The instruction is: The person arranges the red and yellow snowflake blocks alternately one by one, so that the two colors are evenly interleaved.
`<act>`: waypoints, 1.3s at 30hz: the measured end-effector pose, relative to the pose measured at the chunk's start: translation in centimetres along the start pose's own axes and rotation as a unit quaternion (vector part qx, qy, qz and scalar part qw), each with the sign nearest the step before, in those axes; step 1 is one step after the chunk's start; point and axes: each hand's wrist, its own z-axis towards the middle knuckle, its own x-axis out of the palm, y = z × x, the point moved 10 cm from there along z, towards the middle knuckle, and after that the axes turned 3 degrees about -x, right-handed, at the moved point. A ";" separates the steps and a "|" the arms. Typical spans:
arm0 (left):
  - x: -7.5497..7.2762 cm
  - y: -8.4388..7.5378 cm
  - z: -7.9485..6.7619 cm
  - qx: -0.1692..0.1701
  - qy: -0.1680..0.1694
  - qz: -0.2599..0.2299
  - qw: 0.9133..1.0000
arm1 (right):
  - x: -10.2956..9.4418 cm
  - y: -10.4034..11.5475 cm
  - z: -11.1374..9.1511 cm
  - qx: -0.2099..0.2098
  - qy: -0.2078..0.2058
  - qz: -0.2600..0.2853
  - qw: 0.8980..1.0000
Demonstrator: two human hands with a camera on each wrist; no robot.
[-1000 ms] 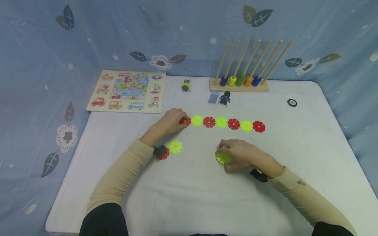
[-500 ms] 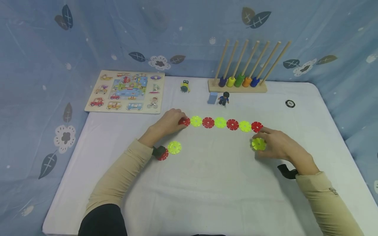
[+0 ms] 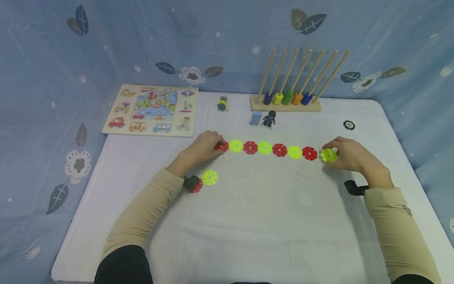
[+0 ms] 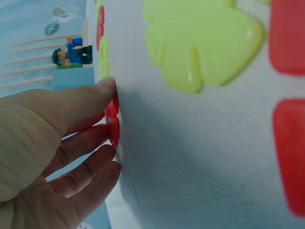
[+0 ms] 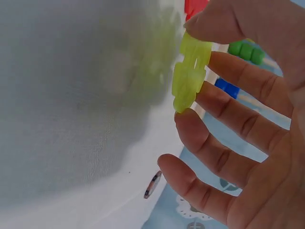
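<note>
A row of alternating red and yellow-green slotted snowflake discs [image 3: 265,148] lies across the white table. My left hand [image 3: 201,148] holds the red snowflake disc [image 4: 112,123] at the row's left end between thumb and fingers. Past the other end, my right hand [image 3: 354,156] pinches a yellow-green snowflake disc [image 3: 329,155], tilted and just right of the last red disc [image 3: 309,153]. The right wrist view shows that yellow-green disc [image 5: 190,71] between thumb and fingertips, above the cloth. Near my left wrist lie another yellow-green disc [image 3: 210,178] and a partly hidden red disc [image 3: 196,186].
Behind the row stand a peg rack [image 3: 285,103] with coloured beads, a blue block [image 3: 255,118], a toy figure [image 3: 269,118] and a small yellow-green toy [image 3: 222,103]. A picture puzzle board [image 3: 150,110] lies back left; a black round token [image 3: 349,125] lies back right.
My right hand has carried the yellow-green snowflake disc rightward and away from me, from mid-table to beyond the row's right end. My left hand has stayed on the leftmost red disc.
</note>
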 end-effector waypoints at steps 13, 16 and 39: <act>0.0 -0.1 0.1 0.002 0.003 0.000 1.000 | 0.9 -0.9 1.3 0.010 0.023 0.015 1.000; 0.0 0.0 0.1 -0.001 0.003 0.002 1.000 | 1.0 -1.0 1.3 0.012 0.025 0.025 0.999; -0.1 -0.3 0.0 -0.005 0.027 0.005 1.000 | 0.7 14.8 0.7 -0.221 -0.046 -0.087 0.970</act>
